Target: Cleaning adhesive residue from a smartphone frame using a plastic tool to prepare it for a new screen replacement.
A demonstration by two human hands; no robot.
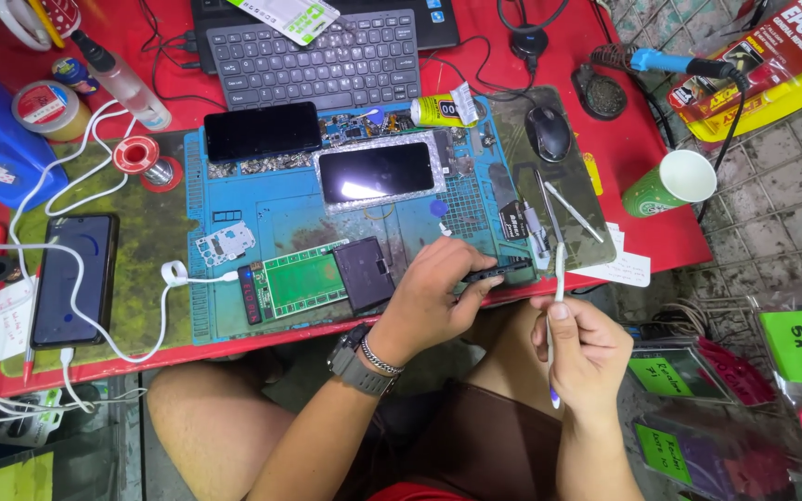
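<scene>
Our left hand (433,292) rests at the near edge of the blue work mat (234,320), fingers curled and pinching a slim black part (494,273) between thumb and fingertips; a watch and a bracelet sit on its wrist. Our right hand (585,348) hovers just to the right of it, off the table edge and above our lap, closed around a thin white tool (558,278) that stands nearly upright, its upper tip close to the end of the black part, though we cannot tell whether they touch.

Just left of the left hand lie a small black square module (364,272) and, beside that, a green circuit board (301,278). Beyond the left hand, farther up the mat, a phone with a dark screen (376,172) lies in a metal frame, and another dark phone (262,130) lies to its left. Past those sits a black keyboard (313,57). Up and to the right of the right hand we see a black mouse (549,133), a green paper cup (672,183) on its side and a blue-handled soldering iron (666,63). Far to the left of both hands a third phone (74,278) lies on the green mat with a white cable (95,325) looping across it, and a reel of solder wire (137,156) stands beyond it.
</scene>
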